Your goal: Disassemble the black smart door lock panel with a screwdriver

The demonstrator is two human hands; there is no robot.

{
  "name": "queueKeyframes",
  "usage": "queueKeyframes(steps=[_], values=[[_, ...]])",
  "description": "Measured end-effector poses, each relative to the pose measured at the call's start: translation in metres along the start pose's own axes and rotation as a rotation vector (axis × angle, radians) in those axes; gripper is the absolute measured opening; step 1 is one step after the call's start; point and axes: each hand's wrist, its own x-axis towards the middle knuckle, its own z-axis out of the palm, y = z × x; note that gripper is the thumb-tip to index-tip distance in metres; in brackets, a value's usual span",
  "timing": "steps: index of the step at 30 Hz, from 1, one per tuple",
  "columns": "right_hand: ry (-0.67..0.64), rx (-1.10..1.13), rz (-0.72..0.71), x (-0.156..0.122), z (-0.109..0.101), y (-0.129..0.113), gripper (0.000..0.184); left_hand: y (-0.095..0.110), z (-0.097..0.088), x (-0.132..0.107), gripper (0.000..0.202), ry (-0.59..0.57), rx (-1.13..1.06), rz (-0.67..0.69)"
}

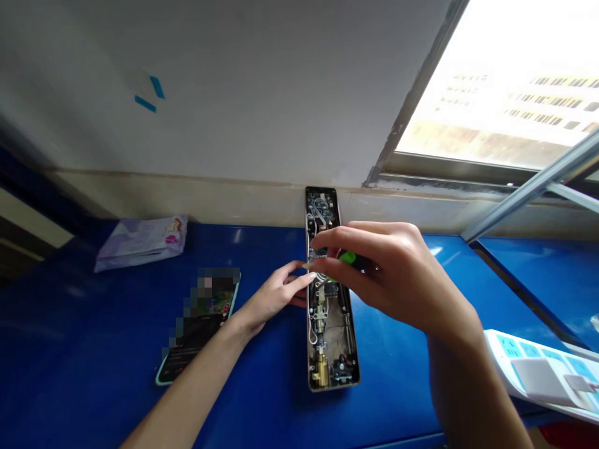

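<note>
A long, narrow black housing (336,324) lies lengthwise on the blue table, its inside exposed. It looks like an electronic door lock body, with a circuit board (319,203) at the far end, white wires and a brass cylinder (322,369) at the near end. My left hand (276,292) grips the housing's left edge, thumb on the rim and fingers at the side. Above the middle of the housing, my right hand (388,265) is closed around a screwdriver (347,257) with a green and black handle. The fingers hide most of the tool, and its tip is hard to make out.
A phone (201,340) with a lit screen lies left of my left forearm. Farther back is a purple and white soft packet (143,242). A white power strip (503,340) with a plugged charger sits at right, near a metal frame (528,193). A wall and window border the table's back.
</note>
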Motion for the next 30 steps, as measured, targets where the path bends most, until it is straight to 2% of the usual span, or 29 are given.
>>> queueKeyframes(steps=[2,7,9,12,17,23,28,30], values=[[-0.004,-0.001,0.004,-0.0016,-0.0008,0.0004,0.02,-0.0002,-0.0002,0.0006,0.061,-0.004,0.007,-0.01],[-0.044,0.063,0.002,-0.0043,-0.0039,-0.0025,0.045,0.0031,0.0015,-0.0012,0.061,0.006,0.0,-0.019],[-0.041,0.05,0.0,-0.0034,-0.0036,-0.0035,0.042,0.004,0.002,-0.0021,0.06,0.011,0.006,-0.01],[-0.015,-0.01,0.02,-0.0014,-0.0019,-0.0029,0.026,0.004,0.0021,-0.0022,0.06,0.015,0.012,-0.008],[-0.023,0.021,0.003,-0.0025,-0.0011,0.0006,0.021,0.0038,0.002,-0.0012,0.062,0.008,0.001,-0.02],[-0.046,0.066,-0.004,-0.0039,-0.0029,-0.0018,0.046,0.0059,0.003,-0.0026,0.062,0.012,-0.017,-0.031],[-0.025,-0.021,0.012,-0.0019,-0.0022,-0.0013,0.027,0.0035,0.0017,-0.0018,0.059,0.01,0.001,-0.016],[-0.023,-0.025,0.006,-0.0021,-0.002,0.0003,0.027,0.0023,0.0009,-0.0008,0.06,0.008,0.007,-0.02]])
